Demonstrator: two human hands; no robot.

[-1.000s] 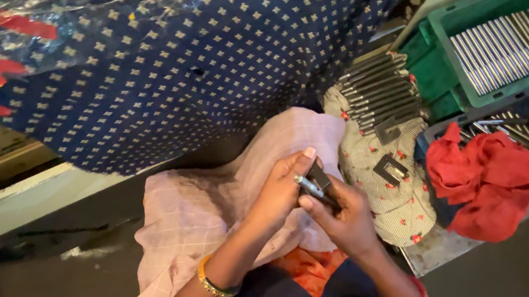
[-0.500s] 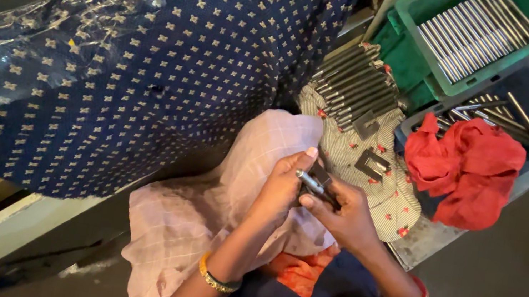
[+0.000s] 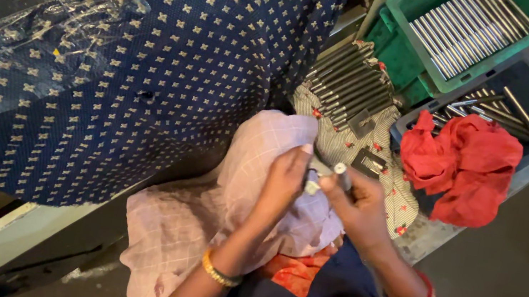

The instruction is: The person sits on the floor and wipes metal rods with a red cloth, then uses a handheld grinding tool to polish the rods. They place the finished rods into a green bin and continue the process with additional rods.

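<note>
Short grey metal rod (image 3: 341, 176): clamped in right hand (image 3: 359, 209) grip, end exposed; left hand (image 3: 284, 181) presses pale pink checked cloth (image 3: 263, 155) against it.

Navy cloth (image 3: 143, 98) with cream dots; beside it pale pink checked cloth (image 3: 193, 223), red rag (image 3: 468, 166), green tray (image 3: 405, 7).

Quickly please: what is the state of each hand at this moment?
Left hand: closed on the pink cloth.
Right hand: closed on a small metal rod.
</note>
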